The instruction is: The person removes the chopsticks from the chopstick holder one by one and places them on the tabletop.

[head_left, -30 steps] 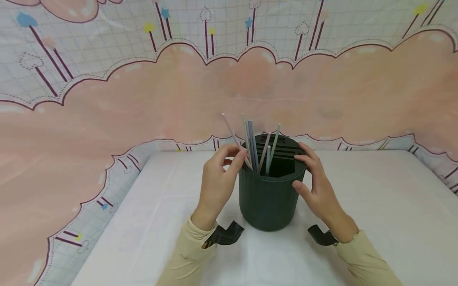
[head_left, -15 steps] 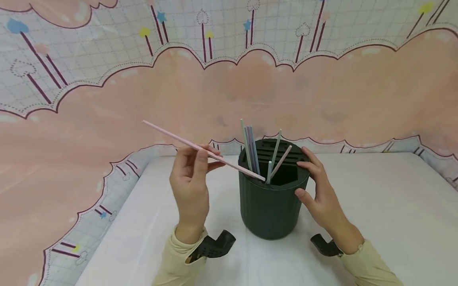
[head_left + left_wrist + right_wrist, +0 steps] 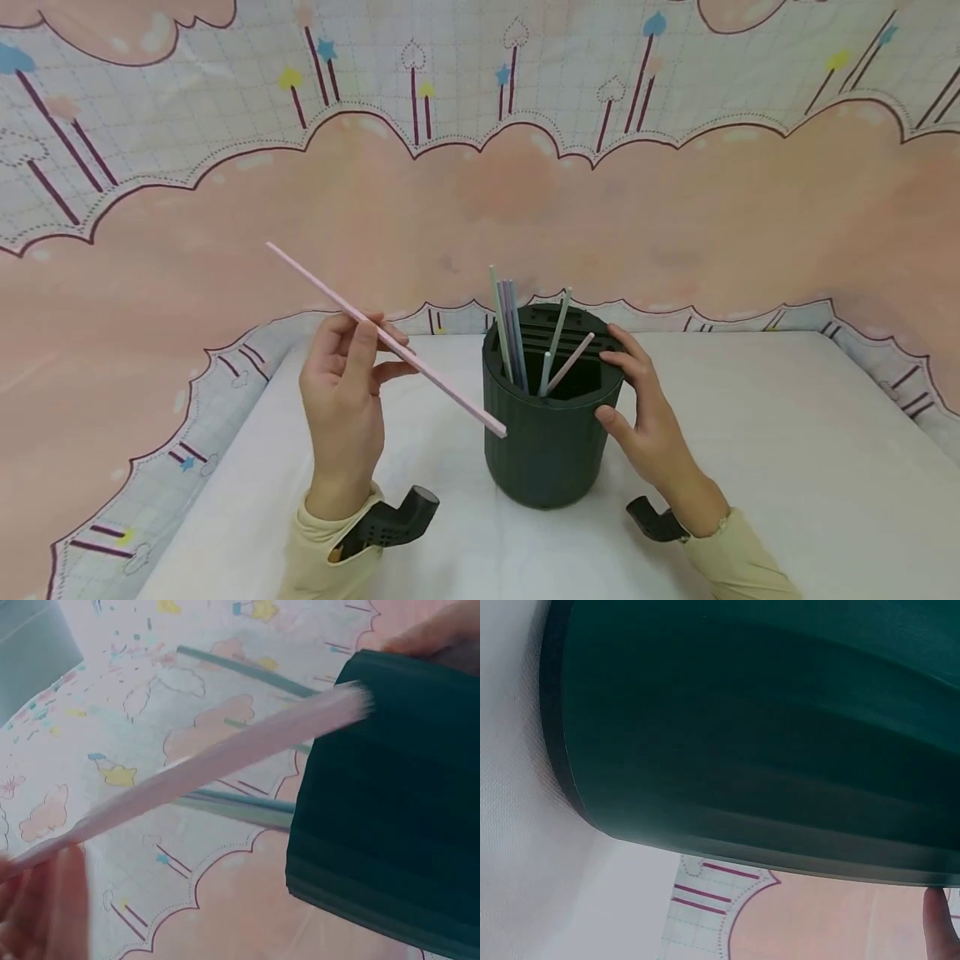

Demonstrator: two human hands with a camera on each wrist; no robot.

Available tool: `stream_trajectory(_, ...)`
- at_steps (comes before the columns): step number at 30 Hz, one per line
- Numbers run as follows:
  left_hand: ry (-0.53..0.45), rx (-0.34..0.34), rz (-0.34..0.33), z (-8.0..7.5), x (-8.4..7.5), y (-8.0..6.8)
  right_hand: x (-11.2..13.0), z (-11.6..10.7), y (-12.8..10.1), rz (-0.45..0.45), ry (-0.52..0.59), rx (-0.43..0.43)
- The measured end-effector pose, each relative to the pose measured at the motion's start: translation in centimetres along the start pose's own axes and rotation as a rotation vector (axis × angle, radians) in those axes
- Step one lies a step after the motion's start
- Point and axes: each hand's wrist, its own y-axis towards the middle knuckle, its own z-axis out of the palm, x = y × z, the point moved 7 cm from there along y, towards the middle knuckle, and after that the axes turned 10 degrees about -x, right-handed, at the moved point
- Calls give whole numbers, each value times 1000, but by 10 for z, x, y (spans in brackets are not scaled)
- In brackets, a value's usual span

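A pale pink drinking straw (image 3: 442, 382) slants down to the right, pinched between the thumb and fingers of my left hand (image 3: 348, 392). Its lower end overlaps the front wall of a dark green round holder (image 3: 551, 450) in the head view; the left wrist view shows the straw (image 3: 225, 761) large and blurred. My right hand (image 3: 652, 417) grips the holder's right side at the rim, thumb in front and fingers behind. Several green, blue and purple straws (image 3: 510, 333) lean at the holder's left side. A short pink straw (image 3: 572, 363) leans right in its front opening.
The holder stands upright on a white-covered table (image 3: 750, 417). Slots (image 3: 566, 329) cross the back of its top. A patterned peach and white backdrop (image 3: 525, 217) hangs behind. Each wrist wears a black camera mount (image 3: 397, 517).
My left hand has drawn the pink straw out of the holder, up and to the left, and tilted it. The short pink straw now leans further right. My right hand stays on the holder.
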Motion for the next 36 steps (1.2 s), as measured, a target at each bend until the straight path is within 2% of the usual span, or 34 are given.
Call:
stream_trajectory(5,255,117,-135,-4,18,-2,2,4,-1,-11,5,-10)
stream_trajectory(9,397,199,-218,-6,36,-1,4,5,2,-13,17,-16)
stream_trajectory(13,561,281,-320,-10,62,-5,1,5,0,-8,23,-16)
stream_trajectory(17,743,341,-413,-19,90,-11,-14,3,-7,-4,10,-13)
stream_trajectory(22,925,405,-489,-34,121,-16,-30,4,-9,7,-9,0)
stream_trajectory(25,970,461,-546,-41,138,-22,-22,4,-6,7,-6,0)
stream_trajectory(29,979,516,-636,-50,159,-31,-3,4,-1,-6,2,-12)
stream_trajectory(36,982,514,-748,-71,193,-44,3,4,-1,14,-7,-8)
